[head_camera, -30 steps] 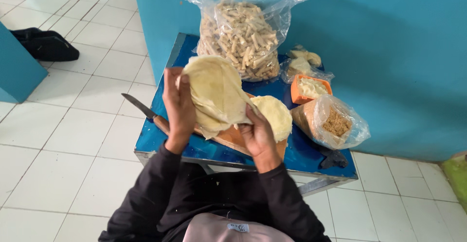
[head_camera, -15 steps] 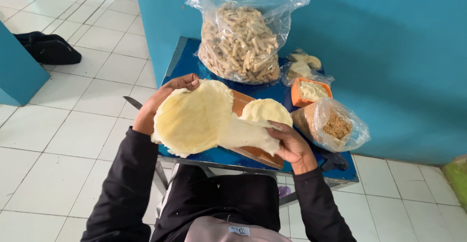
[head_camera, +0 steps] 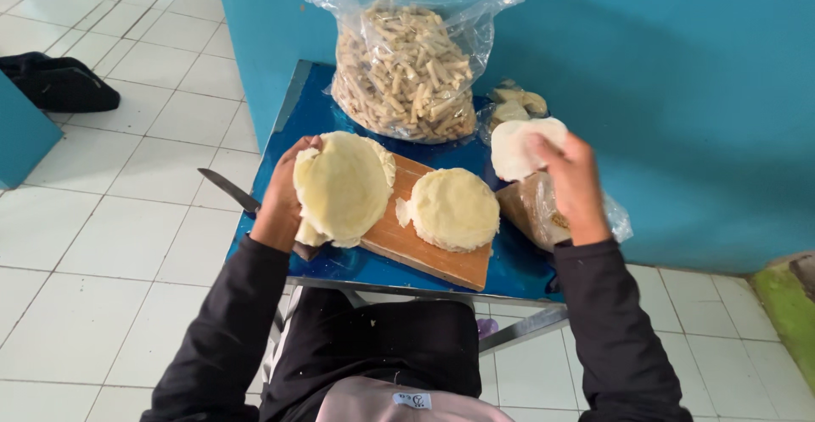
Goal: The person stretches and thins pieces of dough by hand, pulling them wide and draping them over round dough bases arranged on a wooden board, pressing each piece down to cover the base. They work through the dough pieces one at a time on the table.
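Observation:
My left hand [head_camera: 284, 197] grips a stack of thin, pale yellow round wrappers [head_camera: 344, 186], tilted up over the left end of a wooden cutting board [head_camera: 407, 235]. A second flat pile of wrappers [head_camera: 454, 208] lies on the board's right half. My right hand [head_camera: 570, 180] is raised to the right, pinching a single whiter round wrapper [head_camera: 518, 146] above a small plastic bag [head_camera: 552, 210].
A blue table [head_camera: 314, 112] stands against a teal wall. A large clear bag of rolled snacks [head_camera: 407, 65] fills its back. A knife [head_camera: 231, 191] pokes out at the left edge. A black bag [head_camera: 59, 82] lies on the tiled floor.
My right hand has peeled one wrapper off and lifted it up to the right. The left-hand stack has tilted more upright and drawn in to the left.

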Demonstrator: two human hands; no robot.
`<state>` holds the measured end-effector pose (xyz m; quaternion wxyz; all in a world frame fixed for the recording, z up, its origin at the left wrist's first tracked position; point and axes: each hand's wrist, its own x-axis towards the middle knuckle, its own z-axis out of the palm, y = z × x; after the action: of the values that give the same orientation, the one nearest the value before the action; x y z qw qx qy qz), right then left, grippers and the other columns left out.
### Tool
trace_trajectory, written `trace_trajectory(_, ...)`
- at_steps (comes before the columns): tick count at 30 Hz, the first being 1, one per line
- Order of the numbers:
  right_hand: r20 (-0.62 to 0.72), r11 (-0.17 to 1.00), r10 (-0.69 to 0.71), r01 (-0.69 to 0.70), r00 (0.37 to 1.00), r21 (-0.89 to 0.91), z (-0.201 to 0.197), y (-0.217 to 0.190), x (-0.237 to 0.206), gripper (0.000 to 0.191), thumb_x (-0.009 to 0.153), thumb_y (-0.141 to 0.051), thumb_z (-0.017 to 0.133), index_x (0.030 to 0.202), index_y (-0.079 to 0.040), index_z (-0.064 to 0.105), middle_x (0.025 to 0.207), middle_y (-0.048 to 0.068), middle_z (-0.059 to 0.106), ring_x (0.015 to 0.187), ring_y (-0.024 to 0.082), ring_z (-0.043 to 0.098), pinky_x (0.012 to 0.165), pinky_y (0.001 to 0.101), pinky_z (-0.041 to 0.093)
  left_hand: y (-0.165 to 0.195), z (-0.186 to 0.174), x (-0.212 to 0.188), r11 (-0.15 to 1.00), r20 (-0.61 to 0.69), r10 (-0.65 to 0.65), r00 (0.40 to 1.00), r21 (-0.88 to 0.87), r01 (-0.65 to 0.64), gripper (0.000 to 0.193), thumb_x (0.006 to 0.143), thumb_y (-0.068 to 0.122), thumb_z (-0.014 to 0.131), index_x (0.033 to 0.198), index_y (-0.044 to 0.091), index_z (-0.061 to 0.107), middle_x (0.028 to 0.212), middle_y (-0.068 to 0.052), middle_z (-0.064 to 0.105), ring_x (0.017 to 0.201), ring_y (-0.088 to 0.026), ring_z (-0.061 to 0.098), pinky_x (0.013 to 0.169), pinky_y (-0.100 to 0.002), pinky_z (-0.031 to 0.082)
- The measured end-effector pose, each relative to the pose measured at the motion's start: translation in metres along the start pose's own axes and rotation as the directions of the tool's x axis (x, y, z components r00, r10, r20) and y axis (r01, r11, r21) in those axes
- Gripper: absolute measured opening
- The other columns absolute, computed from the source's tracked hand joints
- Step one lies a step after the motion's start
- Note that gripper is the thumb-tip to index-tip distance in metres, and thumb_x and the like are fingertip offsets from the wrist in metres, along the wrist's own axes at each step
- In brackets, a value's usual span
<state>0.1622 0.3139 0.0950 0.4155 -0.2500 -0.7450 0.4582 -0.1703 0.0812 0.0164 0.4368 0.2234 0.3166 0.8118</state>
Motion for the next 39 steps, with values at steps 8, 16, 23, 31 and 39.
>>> trace_trajectory(8,0.352,0.341,-0.320,0.453,0.880,-0.824,0.087,0.040,-0.091,0.022,0.090,-0.005,0.058,0.108,-0.001,0.070,0.110,0.017,0.073,0.107,0.033,0.069,0.090,0.0432,0.054,-0.049,-0.011,-0.019,0.992,-0.201,0.126,0.971,0.001,-0.128,0.026,0.110,0.032,0.049,0.106,0.007,0.053,0.098,-0.007,0.068,0.085,-0.013,0.068,0.076,-0.032,0.061)
trace_trajectory(16,0.420,0.191,-0.258,0.472,0.870,-0.860,0.101,0.025,-0.097,0.033,0.090,-0.004,0.061,0.120,-0.013,0.069,0.137,0.013,0.064,0.120,0.025,0.062,0.102,0.0491,0.044,-0.052,-0.006,-0.032,0.988,-0.164,0.149,0.975,-0.009,-0.153,0.028,0.110,0.034,0.048,0.106,0.006,0.050,0.100,-0.009,0.068,0.087,-0.013,0.070,0.076,-0.032,0.062)
trace_trajectory(23,0.429,0.133,-0.237,0.467,0.872,-0.874,0.105,0.008,-0.097,0.027,0.089,-0.017,0.065,0.113,-0.025,0.073,0.135,0.009,0.066,0.117,0.022,0.064,0.099,0.0574,0.044,-0.053,-0.007,-0.032,0.989,-0.155,0.133,0.979,-0.045,-0.142,0.027,0.109,0.032,0.049,0.106,0.005,0.050,0.101,-0.009,0.068,0.087,-0.014,0.070,0.076,-0.033,0.062)
trace_trajectory(31,0.373,0.780,0.369,-0.502,0.851,0.373,0.021,0.008,0.025,0.029,0.100,-0.006,0.054,0.124,0.006,0.064,0.112,0.014,0.075,0.100,0.025,0.073,0.088,0.0393,0.060,-0.054,-0.008,-0.033,0.992,-0.152,0.118,0.981,-0.034,-0.125,0.026,0.110,0.031,0.050,0.108,0.004,0.052,0.100,-0.009,0.068,0.086,-0.014,0.070,0.075,-0.032,0.062)
trace_trajectory(39,0.268,0.972,0.234,-0.231,0.935,-0.042,0.010,-0.025,0.041,0.033,0.103,-0.003,0.049,0.133,-0.002,0.064,0.114,0.015,0.073,0.096,0.021,0.072,0.082,0.0345,0.060,-0.052,-0.007,-0.036,0.992,-0.160,0.095,0.982,-0.069,-0.107,0.025,0.109,0.030,0.050,0.107,0.005,0.052,0.099,-0.010,0.069,0.087,-0.016,0.072,0.075,-0.034,0.063)
